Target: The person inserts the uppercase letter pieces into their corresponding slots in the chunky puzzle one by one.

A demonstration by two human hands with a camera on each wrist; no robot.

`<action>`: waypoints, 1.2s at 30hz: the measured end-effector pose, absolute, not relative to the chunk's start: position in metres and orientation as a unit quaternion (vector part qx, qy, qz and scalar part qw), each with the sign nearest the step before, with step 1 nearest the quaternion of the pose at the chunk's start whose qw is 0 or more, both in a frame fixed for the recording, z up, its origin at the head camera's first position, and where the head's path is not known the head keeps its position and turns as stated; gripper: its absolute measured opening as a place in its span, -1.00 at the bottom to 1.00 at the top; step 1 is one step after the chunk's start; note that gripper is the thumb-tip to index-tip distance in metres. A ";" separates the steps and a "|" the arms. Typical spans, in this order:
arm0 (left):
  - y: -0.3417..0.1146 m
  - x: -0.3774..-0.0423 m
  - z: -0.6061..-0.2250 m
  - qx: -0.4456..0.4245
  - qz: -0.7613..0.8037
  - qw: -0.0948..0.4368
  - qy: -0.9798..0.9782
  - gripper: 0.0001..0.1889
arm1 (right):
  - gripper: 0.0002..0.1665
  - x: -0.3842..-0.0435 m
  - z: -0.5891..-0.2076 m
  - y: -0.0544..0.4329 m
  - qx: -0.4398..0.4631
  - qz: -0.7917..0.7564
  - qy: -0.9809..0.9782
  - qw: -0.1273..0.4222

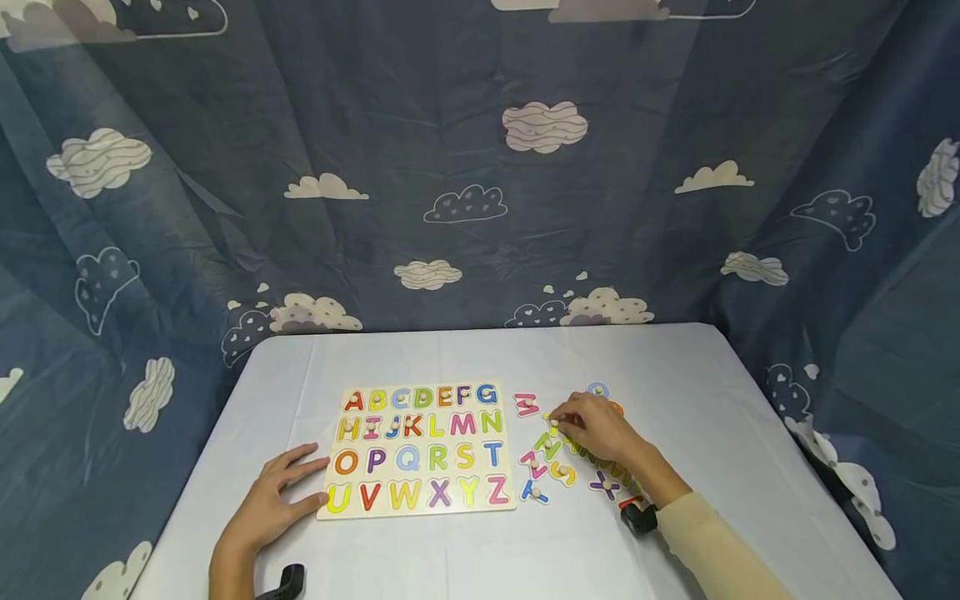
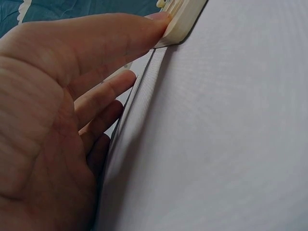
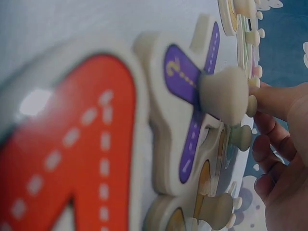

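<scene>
A wooden alphabet puzzle board (image 1: 420,502) lies on the white table with colourful letters in rows. Knobs stand up from several letters in its upper part. My left hand (image 1: 264,507) rests along the board's left side, fingers spread, with the thumb (image 2: 149,31) touching the corner. To the right of the board, my right hand (image 1: 596,427) reaches into the loose letters and pinches a yellow-green letter piece (image 1: 548,418) between thumb and index finger. In the right wrist view, a purple X piece (image 3: 185,82) with its knob partly covers the fingertips.
Loose knobbed letters lie right of the board, among them a pink M (image 1: 527,406), a green N (image 1: 548,446), a yellow S (image 1: 562,474) and a blue T (image 1: 534,492). A red letter (image 3: 115,130) lies under the right wrist. A cloud-patterned curtain (image 1: 465,108) surrounds the table.
</scene>
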State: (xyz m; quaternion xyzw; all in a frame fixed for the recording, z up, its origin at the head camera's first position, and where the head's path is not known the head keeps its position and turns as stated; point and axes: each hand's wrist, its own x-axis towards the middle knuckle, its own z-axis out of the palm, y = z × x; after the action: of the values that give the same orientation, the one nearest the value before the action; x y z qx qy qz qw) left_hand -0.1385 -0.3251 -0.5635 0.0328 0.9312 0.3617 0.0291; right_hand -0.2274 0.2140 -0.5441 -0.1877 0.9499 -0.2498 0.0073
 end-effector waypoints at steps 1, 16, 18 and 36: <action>-0.325 -0.139 -0.563 0.031 0.361 0.031 0.932 -0.39 | -0.79 -0.228 -0.544 0.214 -0.190 -0.247 0.950 0.004; -0.327 -0.139 -0.561 0.037 0.365 0.025 0.930 -0.40 | -0.87 -0.231 -0.542 0.203 -0.172 -0.284 0.942 -0.037; -0.328 -0.139 -0.560 0.036 0.369 0.025 0.929 -0.40 | -0.87 -0.231 -0.539 0.192 -0.173 -0.296 0.939 -0.041; -0.326 -0.139 -0.563 0.043 0.368 0.021 0.929 -0.42 | -0.83 -0.233 -0.540 0.056 -0.179 -0.313 0.927 -0.104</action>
State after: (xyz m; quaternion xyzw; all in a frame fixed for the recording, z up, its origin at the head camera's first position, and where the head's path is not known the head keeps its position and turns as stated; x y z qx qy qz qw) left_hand -0.1395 -0.3265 -0.5630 0.0432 0.9287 0.3678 0.0209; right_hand -0.2330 0.0560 -0.5402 -0.1789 0.9268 -0.3134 -0.1042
